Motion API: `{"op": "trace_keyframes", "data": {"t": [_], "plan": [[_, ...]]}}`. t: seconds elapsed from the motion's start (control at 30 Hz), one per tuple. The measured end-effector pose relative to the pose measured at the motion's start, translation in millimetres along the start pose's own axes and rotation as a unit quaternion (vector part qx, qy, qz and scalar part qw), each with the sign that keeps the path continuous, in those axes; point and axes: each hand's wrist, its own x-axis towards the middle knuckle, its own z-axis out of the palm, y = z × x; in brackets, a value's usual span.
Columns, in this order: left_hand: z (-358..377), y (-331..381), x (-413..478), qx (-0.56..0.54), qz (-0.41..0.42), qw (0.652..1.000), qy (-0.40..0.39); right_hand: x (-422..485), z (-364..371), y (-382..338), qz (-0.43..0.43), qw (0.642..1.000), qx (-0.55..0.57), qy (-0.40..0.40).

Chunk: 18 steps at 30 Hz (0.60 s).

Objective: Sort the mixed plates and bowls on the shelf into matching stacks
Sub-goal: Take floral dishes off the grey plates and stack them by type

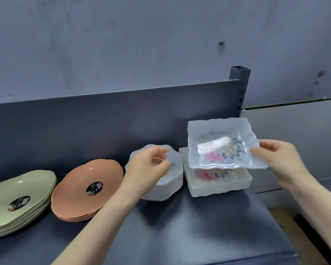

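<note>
**A grey wall behind a dark metal shelf**

The wall (141, 35) at the back is pale grey-blue, and it has dark spots and some reddish marks at the right. In front of it stands the dark grey back panel (84, 121) of the shelf (199, 226). Its flat board shines softly from the light above. At the right end of the panel rises a hollow square post (240, 88) with a row of slots. Past the post there are lighter grey panels (294, 131), and low down a piece of beige floor (289, 224).

Grey wall (122, 44) is showing dark stains and scuffs. Slotted metal upright (240, 87) is standing at right rear. Pale panel (298, 142) is sitting beside it.
</note>
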Motion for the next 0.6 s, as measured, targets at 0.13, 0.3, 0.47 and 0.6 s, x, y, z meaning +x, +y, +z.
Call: {"op": "trace_keyframes", "data": {"t": [0.13, 0.3, 0.47, 0.6], "plan": [[5, -3, 5, 0.135, 0.049, 0.989, 0.037, 17, -1, 29, 0.006, 0.992, -0.13, -0.009], [9, -1, 4, 0.178, 0.048, 0.982, 0.04, 24, 14, 53, -0.034, 0.951, -0.308, 0.013], [5, -1, 1, 0.216, 0.034, 0.974, 0.052, 28, 20, 59, -0.097, 0.891, -0.443, 0.031], [0, -5, -6, 0.25, 0.02, 0.965, 0.076, 22, 24, 46, -0.136, 0.873, -0.469, -0.008]]}}
